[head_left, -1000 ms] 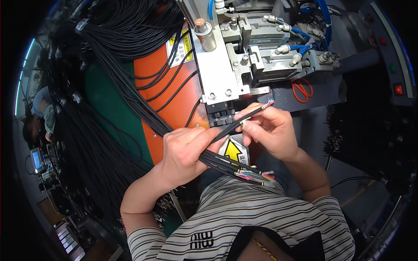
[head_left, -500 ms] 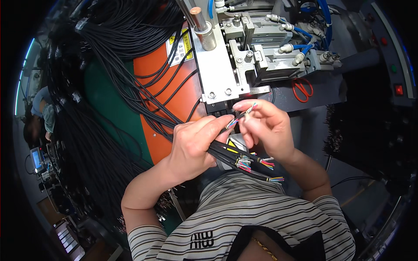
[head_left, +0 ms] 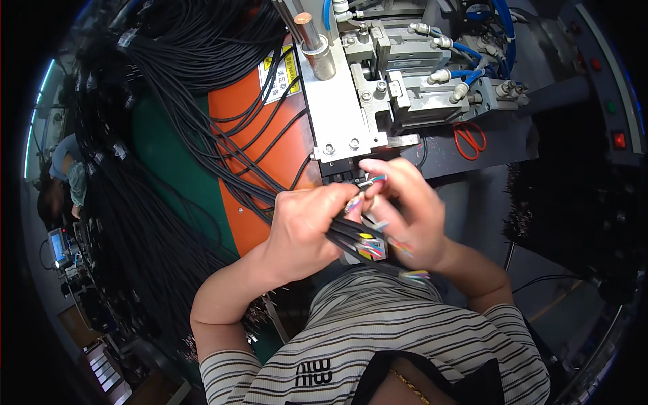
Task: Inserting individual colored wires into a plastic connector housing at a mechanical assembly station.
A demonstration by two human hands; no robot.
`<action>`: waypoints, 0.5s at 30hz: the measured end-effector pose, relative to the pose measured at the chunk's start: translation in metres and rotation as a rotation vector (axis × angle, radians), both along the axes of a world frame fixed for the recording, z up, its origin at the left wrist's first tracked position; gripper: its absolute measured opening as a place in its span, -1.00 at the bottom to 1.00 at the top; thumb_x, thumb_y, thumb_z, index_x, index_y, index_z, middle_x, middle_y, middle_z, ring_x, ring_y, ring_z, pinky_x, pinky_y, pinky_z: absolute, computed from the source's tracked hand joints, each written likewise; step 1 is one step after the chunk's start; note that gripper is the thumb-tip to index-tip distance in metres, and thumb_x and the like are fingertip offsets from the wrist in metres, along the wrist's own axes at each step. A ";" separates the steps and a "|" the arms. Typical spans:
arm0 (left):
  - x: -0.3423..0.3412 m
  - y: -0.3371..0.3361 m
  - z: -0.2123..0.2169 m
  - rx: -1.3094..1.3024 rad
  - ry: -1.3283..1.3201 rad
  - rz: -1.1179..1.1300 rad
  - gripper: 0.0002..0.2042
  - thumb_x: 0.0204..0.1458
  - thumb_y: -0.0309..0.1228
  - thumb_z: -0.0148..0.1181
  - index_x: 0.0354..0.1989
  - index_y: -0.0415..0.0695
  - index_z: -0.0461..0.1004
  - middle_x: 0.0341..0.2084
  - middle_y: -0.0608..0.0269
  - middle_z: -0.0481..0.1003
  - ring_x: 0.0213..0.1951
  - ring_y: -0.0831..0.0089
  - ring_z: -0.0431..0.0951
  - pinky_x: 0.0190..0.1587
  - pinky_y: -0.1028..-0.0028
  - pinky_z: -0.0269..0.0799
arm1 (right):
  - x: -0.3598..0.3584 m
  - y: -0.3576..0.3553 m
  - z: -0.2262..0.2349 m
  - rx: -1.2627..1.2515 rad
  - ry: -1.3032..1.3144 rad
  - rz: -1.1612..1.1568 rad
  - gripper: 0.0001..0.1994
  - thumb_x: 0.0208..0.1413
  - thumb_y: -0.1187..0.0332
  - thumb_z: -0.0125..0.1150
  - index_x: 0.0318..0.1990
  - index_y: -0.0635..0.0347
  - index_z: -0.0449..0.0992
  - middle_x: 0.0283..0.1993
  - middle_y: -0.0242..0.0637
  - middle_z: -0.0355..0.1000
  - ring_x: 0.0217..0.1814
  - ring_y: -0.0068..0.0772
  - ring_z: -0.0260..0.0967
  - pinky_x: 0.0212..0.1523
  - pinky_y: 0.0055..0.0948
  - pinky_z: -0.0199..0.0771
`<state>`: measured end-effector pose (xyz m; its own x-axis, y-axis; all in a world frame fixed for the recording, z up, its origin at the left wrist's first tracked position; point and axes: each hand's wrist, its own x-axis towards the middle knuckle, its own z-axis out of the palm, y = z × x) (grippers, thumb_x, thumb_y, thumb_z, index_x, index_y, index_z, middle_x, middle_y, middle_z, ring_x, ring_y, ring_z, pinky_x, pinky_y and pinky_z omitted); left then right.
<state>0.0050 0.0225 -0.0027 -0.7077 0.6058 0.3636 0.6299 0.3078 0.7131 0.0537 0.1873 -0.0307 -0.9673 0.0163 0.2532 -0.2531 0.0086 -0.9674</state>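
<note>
My left hand (head_left: 304,226) is closed round a bundle of black cables (head_left: 343,233). Their stripped ends fan out toward my chest, showing several thin coloured wires (head_left: 370,250), smeared by motion at the right. Beyond the left thumb, another cable's wire end (head_left: 371,181), with a teal tip and pale strands, lies among the fingers of my right hand (head_left: 408,209). That hand is curled with thumb and forefinger closed about this end; it is partly blurred, and the exact contact is hard to see. Both hands are just in front of the machine's metal plate (head_left: 337,121).
Metal clamps and cylinders (head_left: 425,81) with blue air hoses stand ahead. Red-handled scissors (head_left: 470,140) lie on the grey surface to the right. Long black cables (head_left: 202,54) drape over the orange panel (head_left: 233,101). A control panel with a lit red switch (head_left: 619,140) stands far right.
My right hand has come closer to my left, bringing the wire end left and slightly down. The loose stripped ends have swung down and to the left.
</note>
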 end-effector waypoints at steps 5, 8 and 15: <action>0.003 -0.004 -0.001 -0.088 -0.046 0.000 -0.81 -0.16 -0.59 0.28 -0.35 -0.22 0.43 -0.59 0.17 0.48 -0.57 0.18 0.53 -0.51 0.36 0.42 | 0.000 0.003 -0.011 0.333 0.314 -0.095 -0.67 0.15 0.57 0.06 0.08 0.42 0.41 -0.07 -0.07 0.37 -0.19 -0.34 0.42 -0.16 -0.42 0.45; 0.001 -0.004 0.001 -0.070 -0.100 -0.028 -0.80 -0.17 -0.59 0.28 -0.35 -0.22 0.43 -0.56 0.17 0.49 -0.53 0.18 0.54 -0.47 0.38 0.43 | -0.007 0.016 -0.006 -0.063 0.027 0.051 -0.74 0.17 0.57 0.12 0.01 0.41 0.49 -0.11 -0.15 0.42 -0.20 -0.43 0.45 -0.11 -0.50 0.45; -0.010 -0.012 0.008 0.040 -0.485 -0.140 -0.86 -0.10 -0.61 0.19 -0.36 -0.21 0.40 -0.48 0.19 0.50 -0.46 0.30 0.53 -0.36 0.47 0.41 | -0.018 0.030 -0.003 -0.500 -0.395 0.364 -0.82 0.20 0.53 0.12 -0.10 0.41 0.55 -0.15 -0.13 0.46 -0.32 -0.53 0.46 -0.37 -0.63 0.44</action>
<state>-0.0053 0.0105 0.0055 -0.7137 0.6994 0.0379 0.2562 0.2103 0.9435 0.0361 0.2171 -0.0340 -0.9512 -0.3010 -0.0686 0.2123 -0.4762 -0.8534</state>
